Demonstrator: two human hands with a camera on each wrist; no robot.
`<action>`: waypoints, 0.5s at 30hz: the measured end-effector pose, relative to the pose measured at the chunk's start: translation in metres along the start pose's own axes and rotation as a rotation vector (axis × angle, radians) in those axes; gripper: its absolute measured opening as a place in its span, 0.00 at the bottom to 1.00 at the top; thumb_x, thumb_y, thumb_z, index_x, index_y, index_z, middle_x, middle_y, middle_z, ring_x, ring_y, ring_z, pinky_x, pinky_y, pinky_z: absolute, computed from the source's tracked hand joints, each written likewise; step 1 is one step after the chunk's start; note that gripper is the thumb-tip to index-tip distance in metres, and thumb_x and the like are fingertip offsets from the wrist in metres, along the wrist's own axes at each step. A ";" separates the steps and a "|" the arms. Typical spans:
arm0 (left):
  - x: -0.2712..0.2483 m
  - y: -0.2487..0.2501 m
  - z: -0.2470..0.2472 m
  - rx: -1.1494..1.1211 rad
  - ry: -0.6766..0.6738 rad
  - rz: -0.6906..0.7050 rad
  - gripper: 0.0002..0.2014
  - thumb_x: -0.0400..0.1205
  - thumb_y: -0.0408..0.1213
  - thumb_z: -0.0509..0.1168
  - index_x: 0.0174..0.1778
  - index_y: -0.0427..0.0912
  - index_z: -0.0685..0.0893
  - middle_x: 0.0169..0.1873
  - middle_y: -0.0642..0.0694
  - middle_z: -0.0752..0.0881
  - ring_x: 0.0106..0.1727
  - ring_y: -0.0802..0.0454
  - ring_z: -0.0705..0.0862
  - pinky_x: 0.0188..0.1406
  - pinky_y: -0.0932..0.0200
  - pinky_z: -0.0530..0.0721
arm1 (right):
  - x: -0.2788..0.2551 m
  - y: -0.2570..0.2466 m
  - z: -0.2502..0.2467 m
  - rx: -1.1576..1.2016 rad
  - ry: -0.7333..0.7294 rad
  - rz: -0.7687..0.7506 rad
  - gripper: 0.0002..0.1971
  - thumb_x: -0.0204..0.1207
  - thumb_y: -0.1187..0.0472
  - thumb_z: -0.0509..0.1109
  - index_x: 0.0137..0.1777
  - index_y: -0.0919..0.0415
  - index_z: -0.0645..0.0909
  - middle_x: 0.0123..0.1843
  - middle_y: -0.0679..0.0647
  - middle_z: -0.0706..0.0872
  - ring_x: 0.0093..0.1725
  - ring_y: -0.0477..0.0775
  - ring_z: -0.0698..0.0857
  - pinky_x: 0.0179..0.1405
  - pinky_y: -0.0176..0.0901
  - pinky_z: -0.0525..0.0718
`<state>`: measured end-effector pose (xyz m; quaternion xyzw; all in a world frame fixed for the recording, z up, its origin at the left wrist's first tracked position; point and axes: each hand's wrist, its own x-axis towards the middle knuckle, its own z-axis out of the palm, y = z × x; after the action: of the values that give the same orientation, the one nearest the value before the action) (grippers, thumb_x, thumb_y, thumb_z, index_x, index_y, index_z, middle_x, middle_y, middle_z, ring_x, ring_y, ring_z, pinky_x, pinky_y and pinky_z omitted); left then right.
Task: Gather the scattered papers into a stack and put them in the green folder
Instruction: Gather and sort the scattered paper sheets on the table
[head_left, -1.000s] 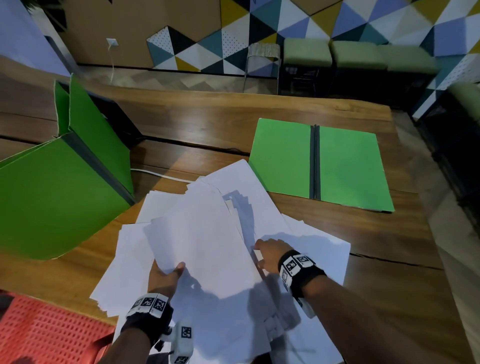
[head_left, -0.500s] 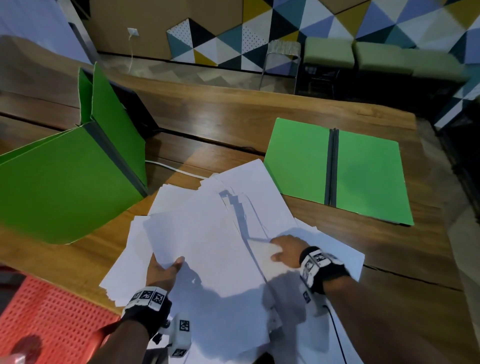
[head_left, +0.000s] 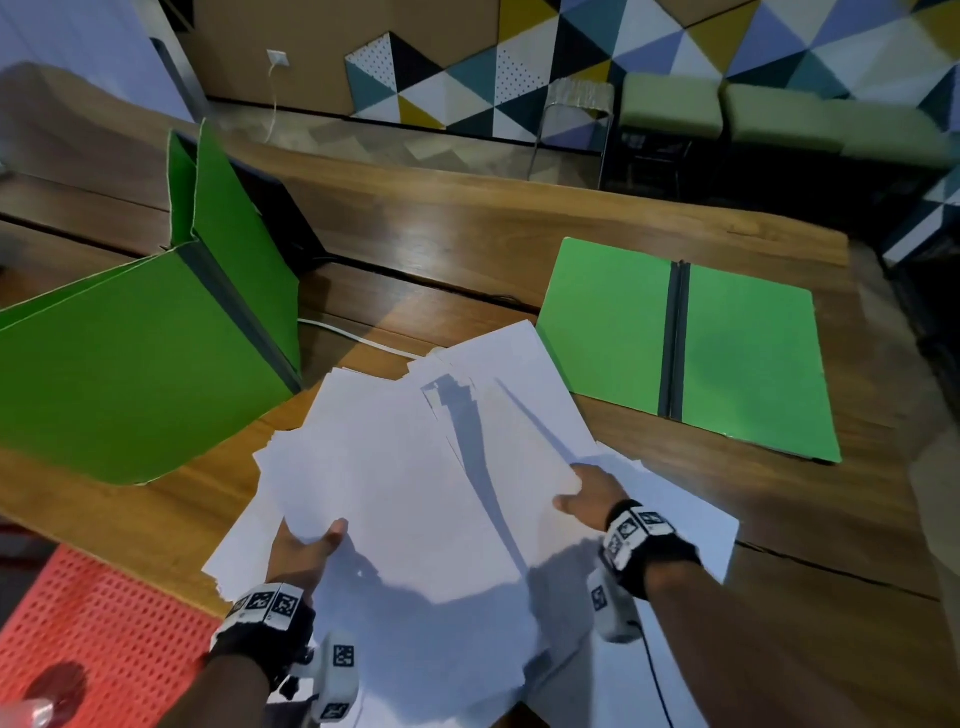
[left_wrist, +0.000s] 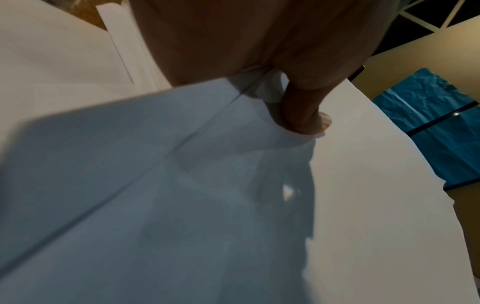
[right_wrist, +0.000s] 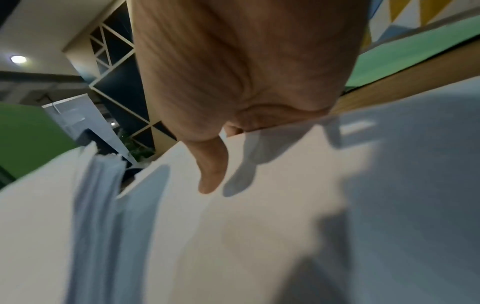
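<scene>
A loose pile of white papers (head_left: 415, 467) lies fanned over the near part of the wooden table (head_left: 467, 228). My left hand (head_left: 304, 551) grips the near-left edge of the upper sheets, thumb on top (left_wrist: 303, 115). My right hand (head_left: 587, 493) holds the right edge of the same sheets, thumb above (right_wrist: 213, 170) and the other fingers hidden under the paper. A green folder (head_left: 685, 343) lies open flat on the table at the right, beyond the pile.
A second green folder (head_left: 130, 364) stands propped open at the left, close to the papers. A white cable (head_left: 358, 338) runs under the pile's far edge. A red perforated seat (head_left: 104, 644) is at the near left. Green stools (head_left: 670, 111) stand past the table.
My right hand slid from the middle of the pile out to the right edge of the upper sheets and took hold there. The left hand kept its grip.
</scene>
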<state>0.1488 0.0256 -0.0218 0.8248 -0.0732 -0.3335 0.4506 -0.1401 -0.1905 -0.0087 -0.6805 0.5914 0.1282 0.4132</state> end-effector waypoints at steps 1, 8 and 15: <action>0.002 -0.002 0.001 0.005 -0.008 -0.003 0.21 0.77 0.30 0.72 0.65 0.34 0.77 0.56 0.41 0.82 0.57 0.39 0.80 0.66 0.46 0.75 | 0.002 -0.009 0.005 0.031 0.000 0.003 0.35 0.74 0.51 0.73 0.79 0.58 0.66 0.78 0.54 0.73 0.75 0.57 0.74 0.75 0.52 0.72; -0.003 0.005 0.010 0.052 -0.078 0.042 0.14 0.77 0.27 0.71 0.57 0.37 0.78 0.48 0.41 0.82 0.49 0.42 0.80 0.55 0.53 0.75 | 0.009 -0.040 0.013 -0.059 0.020 0.045 0.39 0.73 0.49 0.73 0.81 0.57 0.61 0.78 0.57 0.72 0.75 0.60 0.74 0.70 0.52 0.76; -0.014 0.014 0.019 -0.004 -0.121 0.107 0.16 0.77 0.20 0.67 0.36 0.45 0.73 0.32 0.46 0.78 0.34 0.46 0.78 0.34 0.61 0.78 | 0.000 -0.050 0.022 -0.081 0.063 0.147 0.42 0.74 0.58 0.72 0.81 0.67 0.51 0.76 0.63 0.72 0.72 0.62 0.76 0.68 0.50 0.79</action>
<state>0.1290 0.0106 -0.0112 0.7971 -0.1438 -0.3584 0.4642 -0.0875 -0.1770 -0.0014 -0.6553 0.6467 0.1605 0.3558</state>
